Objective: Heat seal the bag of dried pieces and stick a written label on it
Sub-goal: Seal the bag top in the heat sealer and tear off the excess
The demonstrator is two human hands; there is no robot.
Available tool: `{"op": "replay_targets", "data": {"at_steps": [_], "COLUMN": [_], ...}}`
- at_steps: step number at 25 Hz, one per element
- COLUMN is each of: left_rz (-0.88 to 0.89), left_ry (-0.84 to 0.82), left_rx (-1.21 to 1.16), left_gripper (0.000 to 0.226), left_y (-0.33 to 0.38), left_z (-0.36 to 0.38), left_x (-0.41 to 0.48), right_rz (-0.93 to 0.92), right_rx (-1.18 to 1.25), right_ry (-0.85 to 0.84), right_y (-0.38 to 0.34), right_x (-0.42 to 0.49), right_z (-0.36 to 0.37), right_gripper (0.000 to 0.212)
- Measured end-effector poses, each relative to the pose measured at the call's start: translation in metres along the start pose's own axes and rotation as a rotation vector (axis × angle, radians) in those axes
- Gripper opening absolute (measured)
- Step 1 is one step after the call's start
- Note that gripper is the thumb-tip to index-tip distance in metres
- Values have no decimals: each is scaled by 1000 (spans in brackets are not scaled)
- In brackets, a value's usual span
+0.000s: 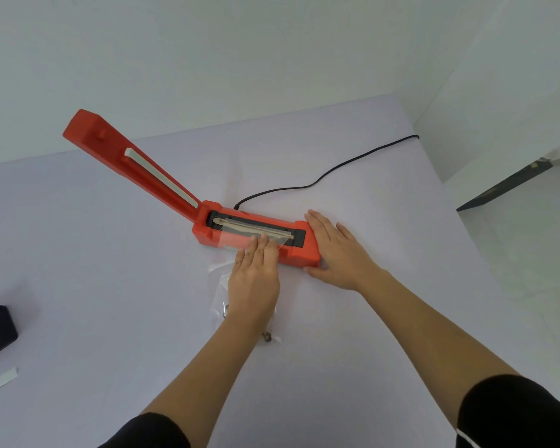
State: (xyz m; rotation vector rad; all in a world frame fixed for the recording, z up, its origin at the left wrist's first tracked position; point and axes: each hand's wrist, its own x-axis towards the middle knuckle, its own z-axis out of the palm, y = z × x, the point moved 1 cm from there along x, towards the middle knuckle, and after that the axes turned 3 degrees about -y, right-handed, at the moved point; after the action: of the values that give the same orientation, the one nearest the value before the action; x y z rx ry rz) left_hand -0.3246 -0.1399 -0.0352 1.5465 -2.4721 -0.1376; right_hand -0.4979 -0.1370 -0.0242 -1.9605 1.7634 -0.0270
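Flat and open, the left hand [253, 279] pins the bag [220, 270] across the sealer [256, 234] strip; the right hand [337, 253], at three o'clock, cups the sealer's end. Smooth the mouth wrinkle-free before lowering the lever [136, 156].

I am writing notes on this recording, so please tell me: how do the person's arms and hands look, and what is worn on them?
Both hands, the left hand and the right hand, are bare: no gloves, rings, watch or bracelet can be seen. The forearms are uncovered. Black sleeves begin near the elbows on both arms. A thin white line shows at the edge of the right sleeve.
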Motion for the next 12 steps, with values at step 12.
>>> {"op": "replay_targets", "data": {"at_steps": [12], "left_rz": [-175], "left_ry": [-61], "left_rx": [-313], "left_gripper": [30], "left_y": [1], "left_z": [-18], "left_x": [3], "right_rz": [-4], "right_rx": [-16], "right_ry": [3], "right_y": [2], "right_x": [-1], "right_z": [1], "right_gripper": [94]}}
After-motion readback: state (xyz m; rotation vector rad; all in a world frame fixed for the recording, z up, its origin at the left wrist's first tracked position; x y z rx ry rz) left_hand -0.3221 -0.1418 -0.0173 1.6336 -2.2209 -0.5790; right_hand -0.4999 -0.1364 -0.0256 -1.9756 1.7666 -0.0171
